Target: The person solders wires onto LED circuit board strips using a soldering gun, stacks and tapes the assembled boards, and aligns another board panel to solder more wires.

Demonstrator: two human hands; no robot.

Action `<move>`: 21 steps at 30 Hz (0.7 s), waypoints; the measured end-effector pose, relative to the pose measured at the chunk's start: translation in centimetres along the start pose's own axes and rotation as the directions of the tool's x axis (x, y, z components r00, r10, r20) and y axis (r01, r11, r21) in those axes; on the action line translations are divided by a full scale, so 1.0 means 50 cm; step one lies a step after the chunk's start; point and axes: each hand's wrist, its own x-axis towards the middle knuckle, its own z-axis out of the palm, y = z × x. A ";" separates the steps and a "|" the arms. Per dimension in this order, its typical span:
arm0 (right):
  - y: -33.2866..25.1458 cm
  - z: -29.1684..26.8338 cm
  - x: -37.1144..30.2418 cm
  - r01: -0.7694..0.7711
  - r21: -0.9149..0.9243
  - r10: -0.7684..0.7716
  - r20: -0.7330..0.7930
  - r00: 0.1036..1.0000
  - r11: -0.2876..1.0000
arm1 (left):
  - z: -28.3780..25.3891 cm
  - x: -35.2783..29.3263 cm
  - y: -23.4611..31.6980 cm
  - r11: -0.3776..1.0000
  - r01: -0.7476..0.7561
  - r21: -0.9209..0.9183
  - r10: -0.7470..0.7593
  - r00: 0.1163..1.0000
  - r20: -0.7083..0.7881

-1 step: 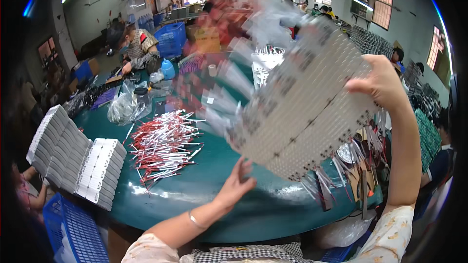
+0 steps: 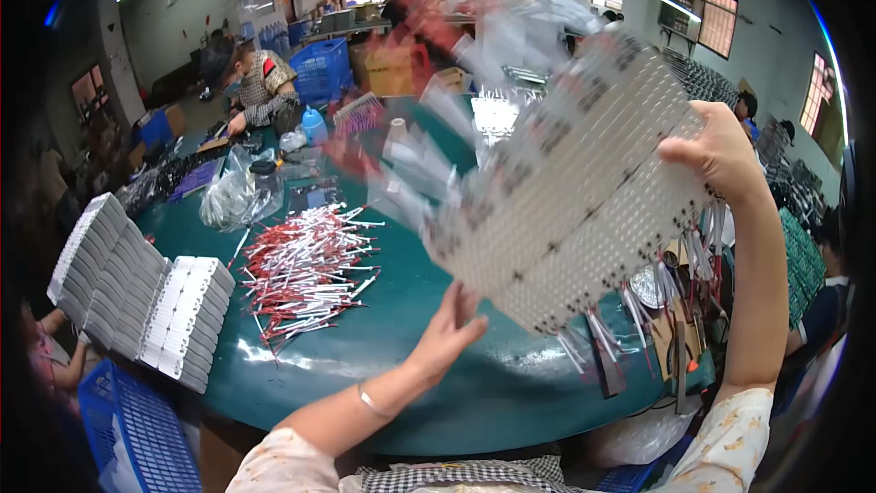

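A wide panel of pale strips with dotted rows (image 2: 570,210) is held tilted above the table. Blurred clear sleeves and red wires (image 2: 447,128) fan out from its far edge, while more wires dangle from its near edge. My right hand (image 2: 716,151) grips the panel's upper right side, thumb on the face, other fingers hidden behind. By the lower left corner is my left hand (image 2: 447,333), its thumb apart from its raised fingers. The fingertips reach the panel's edge; whether they press on it I cannot tell.
On the green table (image 2: 365,402) lie a heap of white-sleeved red wires (image 2: 310,269), stacked white strips (image 2: 187,319), a clear plastic bag (image 2: 233,196) and a blue bottle (image 2: 313,126). Tools (image 2: 680,347) sit at the right edge. A blue crate (image 2: 141,429) stands lower left. A person (image 2: 260,91) works across the table.
The panel and my right hand have shifted slightly to the right. My left hand has risen a little toward the panel's corner. The loose sleeves and wires are swinging.
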 end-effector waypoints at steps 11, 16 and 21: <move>0.370 -0.003 0.275 -0.384 0.719 0.440 0.121 0.890 0.579 | 0.074 0.540 0.342 0.956 -0.289 0.041 0.292 0.950 -0.111; 0.502 0.026 0.377 -0.393 0.780 0.400 0.202 0.894 0.487 | 0.018 0.750 0.302 0.991 -0.085 -0.107 0.067 0.985 -0.159; 0.556 0.096 0.443 -0.513 0.782 0.517 0.294 0.804 0.353 | -0.026 0.832 0.261 0.991 -0.042 -0.130 0.014 0.977 -0.213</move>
